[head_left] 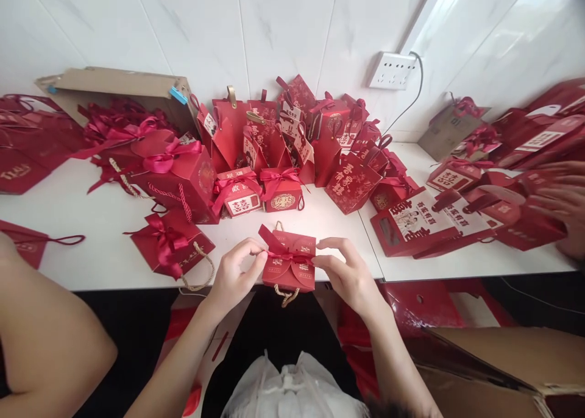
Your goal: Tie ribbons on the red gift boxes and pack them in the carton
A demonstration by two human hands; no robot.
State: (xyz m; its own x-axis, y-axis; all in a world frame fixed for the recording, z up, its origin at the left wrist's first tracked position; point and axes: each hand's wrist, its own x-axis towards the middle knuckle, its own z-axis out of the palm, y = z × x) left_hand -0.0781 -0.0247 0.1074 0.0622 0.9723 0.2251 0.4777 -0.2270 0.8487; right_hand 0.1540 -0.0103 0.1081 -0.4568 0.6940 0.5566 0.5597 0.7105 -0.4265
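Note:
A small red gift box with gold characters and a twisted cord handle lies at the table's front edge. A crimson ribbon is tied across its top. My left hand pinches the ribbon at the box's left side between thumb and fingertips. On the opposite side, my right hand has its fingertips on the ribbon's right end, close to the box edge. Left of my hands lies another red box with a bow and a rope handle.
Red gift boxes crowd the table's back. An open cardboard box holds ribbons at left. A person's arm is at the left, another person's hand at the far right. A power strip is on the wall.

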